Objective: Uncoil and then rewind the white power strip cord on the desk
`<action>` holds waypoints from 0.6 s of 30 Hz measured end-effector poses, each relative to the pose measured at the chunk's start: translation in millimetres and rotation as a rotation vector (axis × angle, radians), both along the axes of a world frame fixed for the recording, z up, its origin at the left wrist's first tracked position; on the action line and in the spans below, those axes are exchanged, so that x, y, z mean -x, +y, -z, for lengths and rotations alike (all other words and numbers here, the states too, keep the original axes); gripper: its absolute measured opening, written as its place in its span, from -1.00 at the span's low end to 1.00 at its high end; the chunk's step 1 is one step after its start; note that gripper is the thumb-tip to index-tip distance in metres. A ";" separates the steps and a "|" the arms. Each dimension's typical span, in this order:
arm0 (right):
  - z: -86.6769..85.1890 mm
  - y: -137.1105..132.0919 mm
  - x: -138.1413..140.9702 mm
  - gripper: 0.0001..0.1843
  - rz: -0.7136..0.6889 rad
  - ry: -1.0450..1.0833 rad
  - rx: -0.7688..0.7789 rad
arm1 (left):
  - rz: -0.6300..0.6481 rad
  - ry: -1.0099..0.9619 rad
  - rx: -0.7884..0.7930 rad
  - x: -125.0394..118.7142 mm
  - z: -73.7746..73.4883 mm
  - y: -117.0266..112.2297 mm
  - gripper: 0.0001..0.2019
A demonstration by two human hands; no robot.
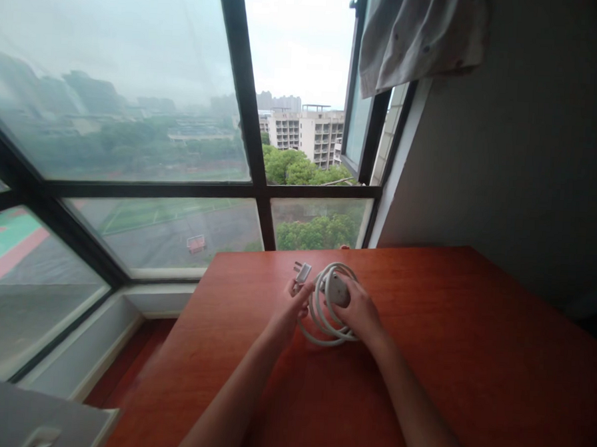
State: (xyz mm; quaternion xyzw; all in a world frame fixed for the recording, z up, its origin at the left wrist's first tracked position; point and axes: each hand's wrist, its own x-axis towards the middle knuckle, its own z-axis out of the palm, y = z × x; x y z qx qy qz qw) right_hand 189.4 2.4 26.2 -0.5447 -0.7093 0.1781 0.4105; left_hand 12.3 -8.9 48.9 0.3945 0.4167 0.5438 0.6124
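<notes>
The coiled white cable (324, 323) sits between both hands (290, 311) (362, 313).

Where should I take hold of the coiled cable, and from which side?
I'd take the coiled cable by its top arc, coming from above on the far side. No fingers cover the loops there and they look fairly bunched; at the bottom, one loop sags apart. The left grip, with the plug, and the right grip, on the grey block, flank it.

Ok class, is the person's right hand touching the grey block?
Touching: the head view shows the right hand gripping the grey block at its right side, no gap visible.
</notes>
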 end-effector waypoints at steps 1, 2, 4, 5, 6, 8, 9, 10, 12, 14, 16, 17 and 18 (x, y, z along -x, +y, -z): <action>-0.1 -0.8 0.4 -0.34 -0.001 -0.034 0.002 | -0.006 0.071 -0.025 -0.5 0.4 -0.7 -0.53; -0.4 -1.7 0.8 -0.33 -0.001 -0.064 0.004 | -0.019 0.146 -0.046 -0.8 1.1 -1.1 -0.53; -1.4 -3.8 2.3 -0.31 -0.002 -0.119 0.010 | -0.060 0.269 -0.078 -1.1 2.7 -1.0 -0.53; -2.2 -5.0 3.3 -0.31 0.001 -0.149 0.016 | -0.082 0.308 -0.094 -1.2 3.5 -0.6 -0.55; -3.2 -6.3 4.4 -0.32 0.008 -0.181 0.027 | -0.108 0.336 -0.112 -1.3 4.2 0.0 -0.58; -5.7 -8.5 6.3 -0.35 0.029 -0.246 0.062 | -0.158 0.382 -0.154 -1.7 5.0 1.2 -0.66; -7.1 -9.3 6.9 -0.37 0.038 -0.271 0.081 | -0.176 0.404 -0.175 -2.0 5.1 1.7 -0.70; -8.6 -9.8 7.3 -0.38 0.043 -0.289 0.096 | -0.186 0.425 -0.194 -2.4 5.0 2.0 -0.73; -11.4 -10.2 6.9 -0.39 0.038 -0.303 0.112 | -0.190 0.464 -0.223 -3.3 4.7 2.1 -0.77; -14.1 -10.1 5.8 -0.40 0.019 -0.310 0.114 | -0.192 0.497 -0.241 -4.0 4.8 1.5 -0.80; -16.5 -10.3 5.1 -0.42 0.003 -0.328 0.115 | -0.203 0.524 -0.251 -4.0 5.7 1.1 -0.81; -17.6 -10.6 5.1 -0.44 0.001 -0.345 0.119 | -0.209 0.534 -0.252 -3.7 6.5 1.2 -0.81; -18.6 -11.1 5.4 -0.45 0.001 -0.368 0.124 | -0.216 0.542 -0.250 -3.2 7.5 1.5 -0.81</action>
